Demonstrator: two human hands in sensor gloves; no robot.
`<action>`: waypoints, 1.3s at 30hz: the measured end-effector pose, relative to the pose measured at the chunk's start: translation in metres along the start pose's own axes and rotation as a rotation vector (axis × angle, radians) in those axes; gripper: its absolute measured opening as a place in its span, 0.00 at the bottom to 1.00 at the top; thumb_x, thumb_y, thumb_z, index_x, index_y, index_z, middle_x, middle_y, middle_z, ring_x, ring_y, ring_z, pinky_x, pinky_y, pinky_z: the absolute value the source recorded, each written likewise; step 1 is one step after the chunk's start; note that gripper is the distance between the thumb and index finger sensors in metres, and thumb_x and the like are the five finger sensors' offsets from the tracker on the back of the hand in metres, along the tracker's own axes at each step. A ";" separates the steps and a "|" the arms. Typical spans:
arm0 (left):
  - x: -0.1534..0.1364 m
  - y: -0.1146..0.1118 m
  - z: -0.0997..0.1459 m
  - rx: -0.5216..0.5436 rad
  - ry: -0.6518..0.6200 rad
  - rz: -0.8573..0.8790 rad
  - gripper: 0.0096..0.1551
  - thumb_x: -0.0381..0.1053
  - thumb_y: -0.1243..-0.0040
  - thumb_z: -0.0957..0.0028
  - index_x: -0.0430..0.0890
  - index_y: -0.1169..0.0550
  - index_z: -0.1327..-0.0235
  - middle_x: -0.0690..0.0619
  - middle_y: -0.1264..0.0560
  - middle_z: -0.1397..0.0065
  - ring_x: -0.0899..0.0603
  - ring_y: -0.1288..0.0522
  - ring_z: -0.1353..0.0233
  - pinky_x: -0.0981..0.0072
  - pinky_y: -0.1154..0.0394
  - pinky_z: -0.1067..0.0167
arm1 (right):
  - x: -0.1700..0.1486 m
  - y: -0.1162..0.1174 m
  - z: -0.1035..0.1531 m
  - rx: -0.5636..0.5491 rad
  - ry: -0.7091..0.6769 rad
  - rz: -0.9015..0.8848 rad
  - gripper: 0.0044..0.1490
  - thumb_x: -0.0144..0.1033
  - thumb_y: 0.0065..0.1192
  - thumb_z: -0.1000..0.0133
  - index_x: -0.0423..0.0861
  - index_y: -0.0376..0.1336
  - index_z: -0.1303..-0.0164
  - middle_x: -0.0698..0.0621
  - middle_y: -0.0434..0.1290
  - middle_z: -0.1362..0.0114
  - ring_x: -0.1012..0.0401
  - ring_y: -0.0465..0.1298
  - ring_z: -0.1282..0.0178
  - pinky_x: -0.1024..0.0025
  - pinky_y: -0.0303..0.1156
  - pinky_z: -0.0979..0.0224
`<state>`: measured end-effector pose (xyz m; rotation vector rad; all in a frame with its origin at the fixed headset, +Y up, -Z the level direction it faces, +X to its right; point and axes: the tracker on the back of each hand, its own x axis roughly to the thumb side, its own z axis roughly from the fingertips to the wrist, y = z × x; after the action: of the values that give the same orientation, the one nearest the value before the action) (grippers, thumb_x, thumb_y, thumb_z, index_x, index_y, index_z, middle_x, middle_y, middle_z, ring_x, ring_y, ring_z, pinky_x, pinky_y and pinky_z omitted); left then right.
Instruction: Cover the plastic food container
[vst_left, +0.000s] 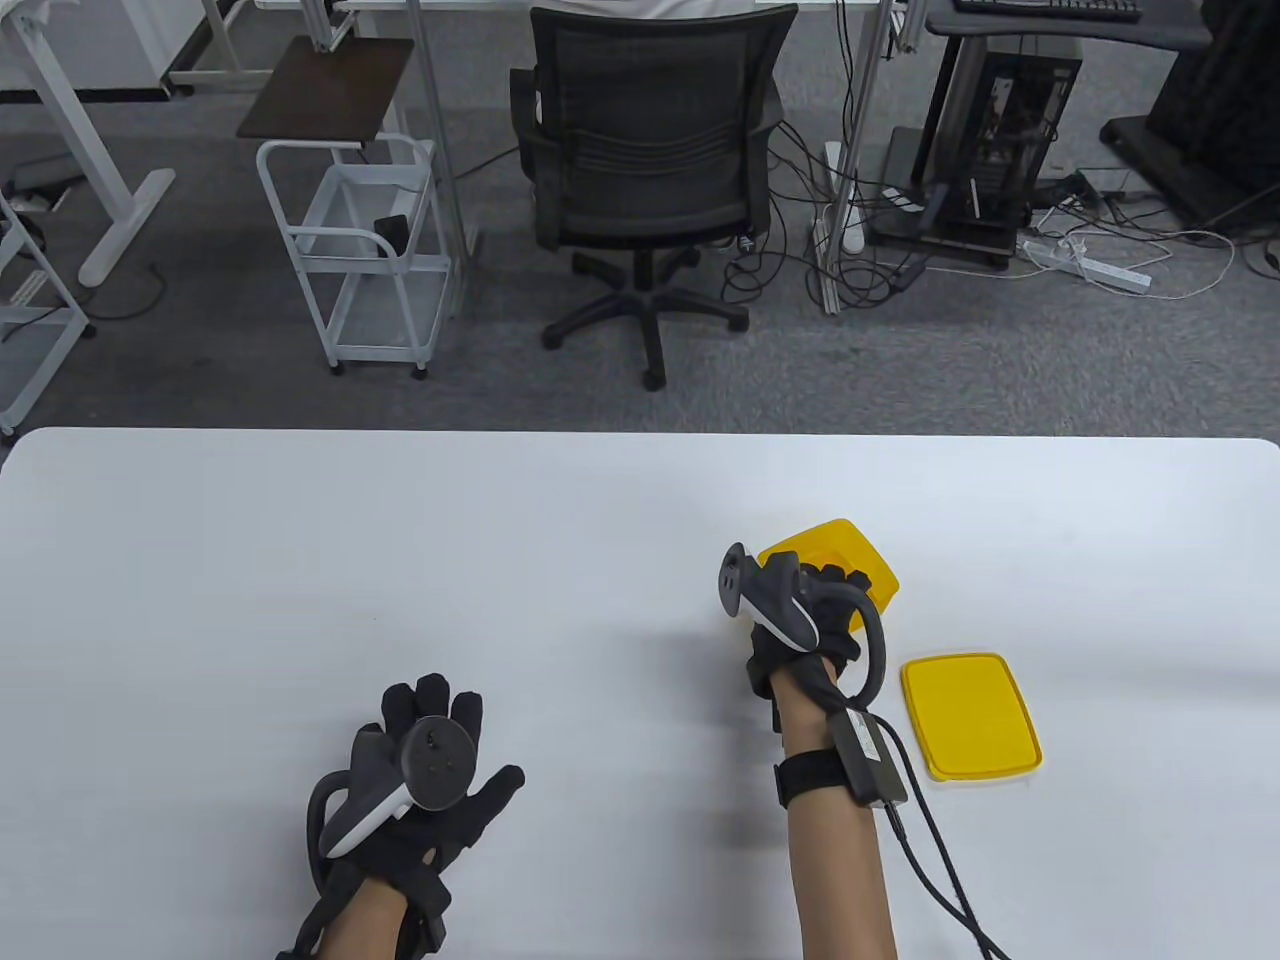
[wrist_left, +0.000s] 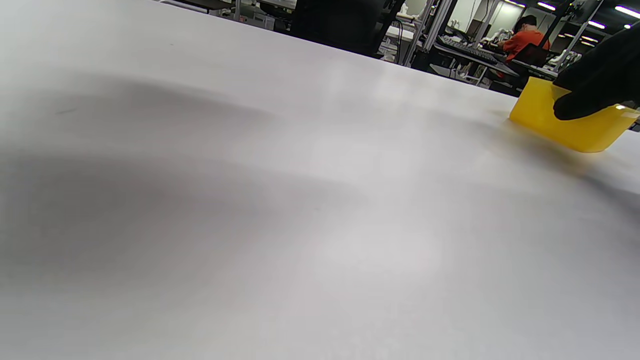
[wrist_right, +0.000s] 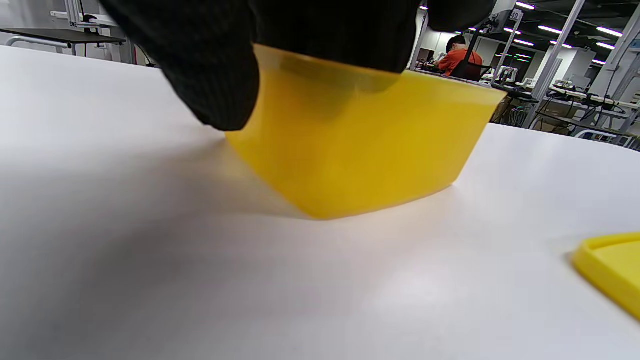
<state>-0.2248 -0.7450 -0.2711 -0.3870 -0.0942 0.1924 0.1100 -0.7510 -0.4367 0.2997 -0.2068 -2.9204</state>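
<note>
A yellow plastic food container (vst_left: 845, 555) stands on the white table (vst_left: 300, 560), right of centre. My right hand (vst_left: 815, 600) grips its near rim, thumb on the outer wall and fingers over the top edge. The right wrist view shows the container (wrist_right: 370, 145) close up under my gloved fingers (wrist_right: 210, 65). Its flat yellow lid (vst_left: 970, 715) lies on the table to the right of my right wrist, and its corner shows in the right wrist view (wrist_right: 612, 272). My left hand (vst_left: 435, 760) rests open and empty on the table at the front left. The container also shows in the left wrist view (wrist_left: 575, 125).
Beyond the table's far edge stand an office chair (vst_left: 645, 170), a white trolley (vst_left: 355, 250) and cables on the floor. A cable (vst_left: 925, 850) runs from my right wrist toward the front edge.
</note>
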 end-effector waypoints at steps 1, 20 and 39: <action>0.000 0.000 0.000 -0.001 0.001 -0.003 0.53 0.74 0.65 0.42 0.47 0.61 0.14 0.38 0.74 0.11 0.27 0.77 0.17 0.24 0.69 0.24 | 0.000 0.001 0.000 -0.007 0.002 0.000 0.37 0.43 0.72 0.37 0.40 0.61 0.22 0.42 0.73 0.27 0.42 0.67 0.22 0.38 0.59 0.14; 0.003 0.002 0.005 0.020 -0.036 0.033 0.53 0.73 0.65 0.41 0.47 0.61 0.14 0.38 0.74 0.11 0.27 0.76 0.17 0.24 0.68 0.24 | 0.021 -0.042 0.067 -0.251 -0.265 -0.026 0.29 0.38 0.72 0.36 0.42 0.65 0.28 0.44 0.76 0.32 0.45 0.71 0.26 0.40 0.61 0.15; 0.000 0.002 0.007 0.000 -0.010 0.040 0.53 0.73 0.64 0.41 0.47 0.61 0.14 0.38 0.74 0.11 0.27 0.76 0.17 0.24 0.68 0.24 | 0.099 -0.017 0.187 -0.265 -0.720 0.024 0.29 0.37 0.72 0.37 0.43 0.65 0.28 0.44 0.76 0.32 0.45 0.71 0.26 0.41 0.62 0.16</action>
<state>-0.2260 -0.7408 -0.2657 -0.3879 -0.0962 0.2335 -0.0282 -0.7335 -0.2770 -0.7911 0.0793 -2.8484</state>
